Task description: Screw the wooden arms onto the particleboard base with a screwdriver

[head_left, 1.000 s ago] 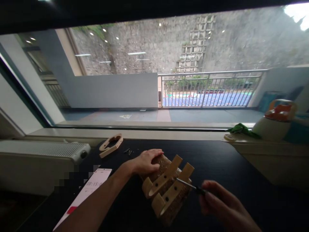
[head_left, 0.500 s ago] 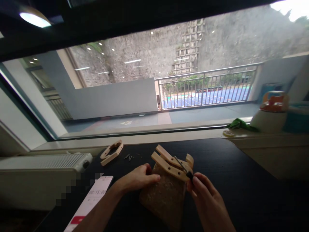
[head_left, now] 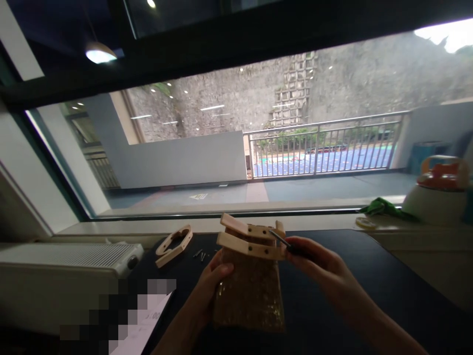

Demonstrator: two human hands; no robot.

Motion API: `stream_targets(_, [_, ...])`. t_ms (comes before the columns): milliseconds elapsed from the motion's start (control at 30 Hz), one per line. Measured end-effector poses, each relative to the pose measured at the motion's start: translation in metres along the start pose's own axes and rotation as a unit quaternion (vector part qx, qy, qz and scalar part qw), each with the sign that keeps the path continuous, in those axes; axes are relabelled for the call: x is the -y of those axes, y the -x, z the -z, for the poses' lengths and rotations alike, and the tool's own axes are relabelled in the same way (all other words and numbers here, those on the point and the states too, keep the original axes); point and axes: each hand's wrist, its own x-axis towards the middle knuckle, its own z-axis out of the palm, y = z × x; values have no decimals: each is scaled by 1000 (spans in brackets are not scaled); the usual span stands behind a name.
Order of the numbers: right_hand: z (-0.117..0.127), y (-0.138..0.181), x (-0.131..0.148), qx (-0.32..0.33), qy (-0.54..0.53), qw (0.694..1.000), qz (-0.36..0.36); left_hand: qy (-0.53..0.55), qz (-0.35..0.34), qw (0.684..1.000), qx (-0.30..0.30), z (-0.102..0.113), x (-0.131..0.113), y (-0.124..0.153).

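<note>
My left hand (head_left: 211, 282) is closed round the left side of a brown, glossy, block-like piece (head_left: 250, 293), thumb on its front. At its top are two pale curved wooden strips (head_left: 246, 247) with dark round holes; a short wooden end (head_left: 280, 229) rises at the right. My right hand (head_left: 317, 256) grips the dark handle of a screwdriver (head_left: 279, 238). Its shaft points up and left, the tip by the rear strip near a hole; whether it sits in a screw I cannot tell.
A ring-shaped wooden part (head_left: 175, 245) lies at the table's back left, beside several small screws (head_left: 201, 255). A phone (head_left: 142, 320) lies front left, partly pixelated. Along the window sill are a green cloth (head_left: 386, 208), a tape roll (head_left: 365, 223) and a white jug (head_left: 428, 199). A radiator (head_left: 70, 259) stands left.
The brown piece with its strips has been tipped more upright and shifted left. My right hand has moved up with the screwdriver, whose shaft now lies flatter. The camera view has shifted too.
</note>
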Motion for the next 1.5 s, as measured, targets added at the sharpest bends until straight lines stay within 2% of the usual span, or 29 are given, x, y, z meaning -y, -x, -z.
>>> stream_targets(100, [-4,-6,-8,-34,83,995,39,-1,5,1000,-19,1,5,6])
stream_targets(200, [-4,1,-24,-52,195,976,81,18,26,997,-75,9,13,9])
stream_targets(333, [6,12,-42,-10,278,952,126,60,58,992,-97,16,19,10])
stream_targets(533, [18,10,-52,66,297,935,185,38,70,993,-84,-1,18,14])
stream_targets(633, [18,9,-48,65,326,917,221,45,70,994,-74,-7,14,16])
stream_targets(800, [15,10,-43,67,354,897,256,35,68,995,-71,-6,12,16])
stream_targets(1067, [15,11,-47,74,361,902,224,12,65,996,-54,-2,10,15])
stream_targets(1300, [15,12,-42,80,345,905,235,4,59,994,-92,-6,15,12])
stream_targets(1500, [13,12,-41,64,341,906,242,-9,62,993,-98,-5,15,13])
